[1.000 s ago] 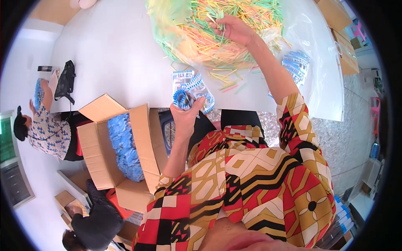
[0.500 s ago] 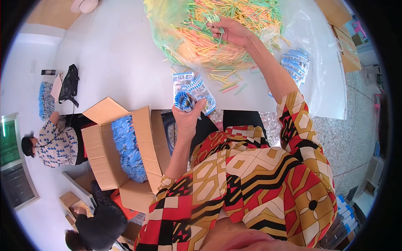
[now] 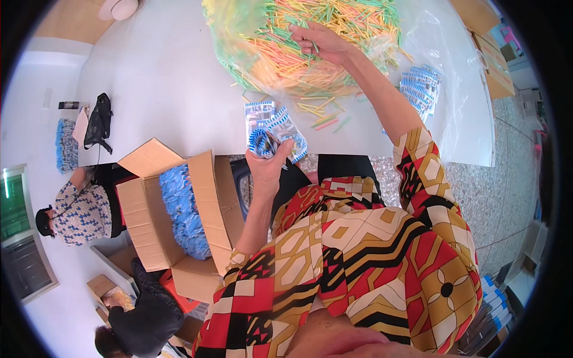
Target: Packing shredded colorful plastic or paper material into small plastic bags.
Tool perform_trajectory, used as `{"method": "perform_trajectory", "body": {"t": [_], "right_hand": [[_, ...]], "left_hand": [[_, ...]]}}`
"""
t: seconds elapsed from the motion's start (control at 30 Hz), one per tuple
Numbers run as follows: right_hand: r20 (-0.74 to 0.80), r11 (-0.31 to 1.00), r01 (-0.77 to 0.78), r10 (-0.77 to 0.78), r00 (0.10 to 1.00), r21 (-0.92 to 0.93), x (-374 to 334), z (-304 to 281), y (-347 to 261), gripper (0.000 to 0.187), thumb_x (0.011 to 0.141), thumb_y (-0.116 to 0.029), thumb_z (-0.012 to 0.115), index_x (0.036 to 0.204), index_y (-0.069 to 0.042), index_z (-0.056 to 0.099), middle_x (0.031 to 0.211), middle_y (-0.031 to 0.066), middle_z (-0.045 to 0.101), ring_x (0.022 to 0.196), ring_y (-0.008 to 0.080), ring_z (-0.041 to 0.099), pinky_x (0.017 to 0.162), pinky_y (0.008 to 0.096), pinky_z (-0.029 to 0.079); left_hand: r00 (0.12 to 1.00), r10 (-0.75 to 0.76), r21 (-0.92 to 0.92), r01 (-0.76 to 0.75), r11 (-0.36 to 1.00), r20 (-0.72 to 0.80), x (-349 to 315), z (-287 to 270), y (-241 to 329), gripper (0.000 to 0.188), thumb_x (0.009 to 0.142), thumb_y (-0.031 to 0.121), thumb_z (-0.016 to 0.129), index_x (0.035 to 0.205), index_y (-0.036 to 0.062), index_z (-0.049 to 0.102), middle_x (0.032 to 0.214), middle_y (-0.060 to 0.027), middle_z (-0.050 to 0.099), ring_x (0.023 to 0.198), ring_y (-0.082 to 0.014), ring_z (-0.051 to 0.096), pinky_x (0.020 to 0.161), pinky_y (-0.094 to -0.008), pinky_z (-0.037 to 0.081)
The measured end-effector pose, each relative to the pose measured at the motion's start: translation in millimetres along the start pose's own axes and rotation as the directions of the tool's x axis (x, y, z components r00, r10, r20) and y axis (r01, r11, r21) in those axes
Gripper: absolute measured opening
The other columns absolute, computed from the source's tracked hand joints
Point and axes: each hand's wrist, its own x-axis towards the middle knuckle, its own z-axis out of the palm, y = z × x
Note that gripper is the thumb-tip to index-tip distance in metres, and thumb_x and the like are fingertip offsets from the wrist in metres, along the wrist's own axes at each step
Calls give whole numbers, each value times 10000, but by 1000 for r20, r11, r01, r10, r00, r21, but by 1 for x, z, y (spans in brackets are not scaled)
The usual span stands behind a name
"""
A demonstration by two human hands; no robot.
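Observation:
My left hand point(image 3: 267, 167) is closed around a blue-and-white printed packet point(image 3: 261, 143), whose rolled mouth gapes upward at the table's near edge. More flat packets point(image 3: 287, 128) of the same print lie right behind and beside it. Over the far part of the table my right hand point(image 3: 322, 45) has its fingers curled and pinched on a few thin green sticks point(image 3: 315, 45). Beneath it spreads a large heap of thin yellow, green and pink sticks point(image 3: 352, 24) in a spread clear plastic bag point(image 3: 230, 45). How many sticks my fingers hold is hard to see.
Loose sticks point(image 3: 322, 110) lie before the heap. Another fan of packets point(image 3: 421, 89) rests to the right. An open carton point(image 3: 143, 221) of blue packets point(image 3: 184, 212) stands at my left. Two people sit further left, near a black bag point(image 3: 98, 122) on the white table point(image 3: 155, 77).
My right hand has shifted slightly left over the heap, and fewer sticks show at its fingertips. My left hand keeps the packet in nearly the same place.

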Motion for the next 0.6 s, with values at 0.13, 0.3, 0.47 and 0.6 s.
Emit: {"method": "perform_trajectory", "body": {"t": [0.13,0.3,0.47,0.6], "right_hand": [[-103,999,49,-50,993,-17,-5,8,1,168,907,-242,563,903,-75,541,794,-26,537,674,49,463,572,206,374],[-153,994,103,-97,983,31,-19,9,4,209,943,-259,498,847,-83,558,791,-36,504,698,45,443,584,215,355],[-116,997,55,-49,992,53,-54,11,-4,151,954,-230,467,911,-89,496,721,-42,430,584,51,360,512,204,318],[-151,986,140,-152,977,-88,-94,17,18,143,956,-232,462,959,-89,467,694,-47,390,545,45,310,483,194,285]], "left_hand": [[1000,-2,13,2,1000,4,0,-1,-1,244,750,-8,701,974,1,607,884,-18,629,747,-70,569,674,-222,462],[1000,5,8,-5,1000,17,-3,3,0,239,749,-8,703,969,3,608,877,-14,627,742,-71,568,679,-223,463],[999,-14,16,13,1000,30,-3,3,-3,234,749,-11,701,965,4,613,877,-16,632,750,-73,576,695,-222,467],[999,-34,22,34,999,9,-3,8,-1,242,737,-14,707,961,-1,617,890,-26,641,759,-82,590,703,-235,478]]}}
